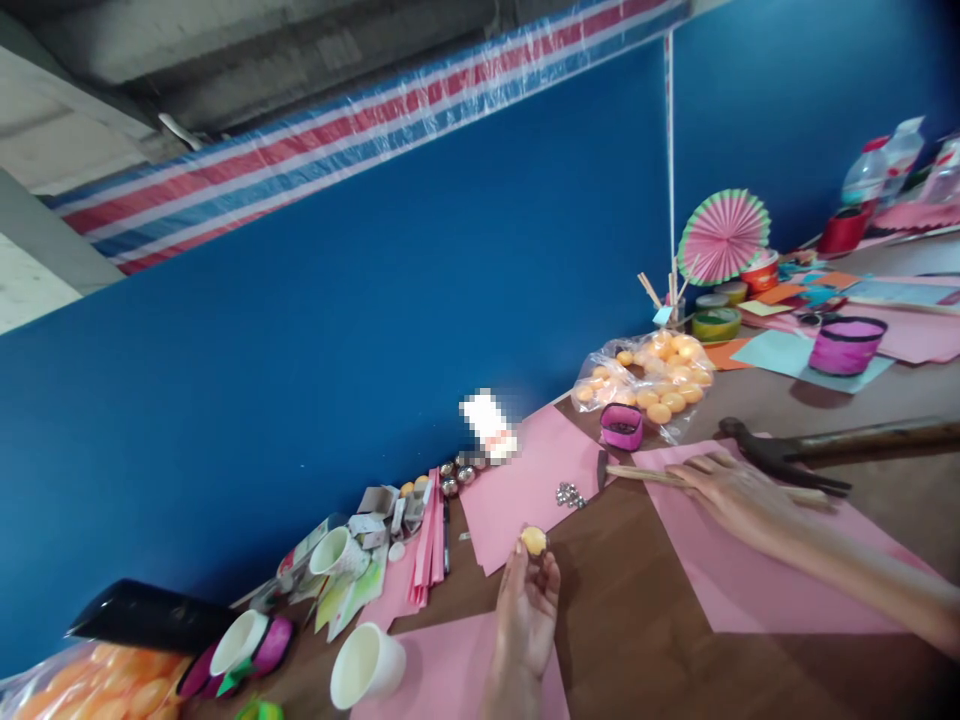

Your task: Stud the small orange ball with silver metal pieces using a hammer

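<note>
My left hand (529,610) is raised over the brown table, its fingertips closed around a small yellow-orange ball (534,541) with a darker edge. It resembles the balls in the plastic bag. My right hand (721,490) rests over pink paper (750,575), with its fingers on the wooden handle of a small hammer (637,472). The hammer's dark head points left. Past it is a little pile of shiny metal pieces (570,495) on another pink sheet (517,490). A larger claw hammer (780,450) lies just beyond my right hand.
A clear bag of orange balls (664,375) lies near the blue partition (375,330). A small purple pouch (621,427) sits before it. White cups (367,667), folded pink paper (429,540) and silver balls (466,475) are at left. Tape rolls (716,325) and a paper fan (724,237) stand at right.
</note>
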Demonstrator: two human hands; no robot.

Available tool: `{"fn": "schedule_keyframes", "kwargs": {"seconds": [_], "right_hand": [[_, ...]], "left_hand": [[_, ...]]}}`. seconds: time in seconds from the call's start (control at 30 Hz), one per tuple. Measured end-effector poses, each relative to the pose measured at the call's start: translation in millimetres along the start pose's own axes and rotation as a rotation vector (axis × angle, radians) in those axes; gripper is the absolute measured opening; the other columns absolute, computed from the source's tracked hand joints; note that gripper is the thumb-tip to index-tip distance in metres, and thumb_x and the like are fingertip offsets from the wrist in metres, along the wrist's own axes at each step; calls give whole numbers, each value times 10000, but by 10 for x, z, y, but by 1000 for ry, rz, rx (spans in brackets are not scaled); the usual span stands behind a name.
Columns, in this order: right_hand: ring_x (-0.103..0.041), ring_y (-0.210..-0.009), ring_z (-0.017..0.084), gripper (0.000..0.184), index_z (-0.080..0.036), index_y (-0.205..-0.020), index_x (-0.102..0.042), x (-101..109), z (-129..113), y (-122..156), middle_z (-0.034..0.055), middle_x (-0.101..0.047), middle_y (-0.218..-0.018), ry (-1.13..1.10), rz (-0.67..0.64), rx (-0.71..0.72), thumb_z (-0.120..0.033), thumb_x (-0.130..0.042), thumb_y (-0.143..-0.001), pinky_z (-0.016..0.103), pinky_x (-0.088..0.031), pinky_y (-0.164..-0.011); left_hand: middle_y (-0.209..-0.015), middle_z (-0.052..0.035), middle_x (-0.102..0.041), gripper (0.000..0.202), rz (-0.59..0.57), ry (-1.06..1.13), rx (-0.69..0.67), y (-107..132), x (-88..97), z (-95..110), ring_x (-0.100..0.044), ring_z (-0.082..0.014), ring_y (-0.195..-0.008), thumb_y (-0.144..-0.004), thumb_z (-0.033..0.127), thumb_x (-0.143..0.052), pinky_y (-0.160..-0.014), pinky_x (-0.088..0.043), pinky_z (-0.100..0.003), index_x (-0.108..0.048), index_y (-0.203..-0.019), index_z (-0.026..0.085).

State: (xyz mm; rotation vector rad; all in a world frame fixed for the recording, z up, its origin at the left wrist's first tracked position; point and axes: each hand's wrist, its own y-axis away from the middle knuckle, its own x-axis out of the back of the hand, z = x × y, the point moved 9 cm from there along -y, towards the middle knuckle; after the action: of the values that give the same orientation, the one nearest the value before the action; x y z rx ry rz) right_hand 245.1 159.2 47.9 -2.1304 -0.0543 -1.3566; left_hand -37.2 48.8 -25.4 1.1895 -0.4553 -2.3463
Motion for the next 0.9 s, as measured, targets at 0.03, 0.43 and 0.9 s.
{"fn": "schedule_keyframes", "kwargs": {"seconds": [0.03,0.43,0.9], "right_hand": [[-528,-869,241,372,-250,-1006,-620,-46,-39,-10,84,-619,-912,34,-62,32,-81,-454,-720,316,-409,-711],[-491,-904,231,135,-186,-838,-603,-369,-1003,-270,72,-604,-910,-99,-118,232,-138,-485,-792,357,-411,-760],[-460,-936,216,93,-184,-804,-615,-633,-1161,-438,50,-591,-853,-141,-103,243,-127,-587,-735,341,-379,-795]], "left_hand": [[-788,-63,-659,183,-12,-4,-11,-14,-17,3,-627,-105,-667,-728,171,-618,-658,-530,-215,-620,-902,116],[-886,-103,-671,167,-108,33,-77,-230,-166,28,-644,-149,-800,-773,129,-548,-765,-522,-263,-616,-924,104],[-878,-93,-685,158,-161,64,-35,-268,-70,-40,-645,-158,-821,-788,141,-532,-749,-526,-248,-633,-909,121]]}}
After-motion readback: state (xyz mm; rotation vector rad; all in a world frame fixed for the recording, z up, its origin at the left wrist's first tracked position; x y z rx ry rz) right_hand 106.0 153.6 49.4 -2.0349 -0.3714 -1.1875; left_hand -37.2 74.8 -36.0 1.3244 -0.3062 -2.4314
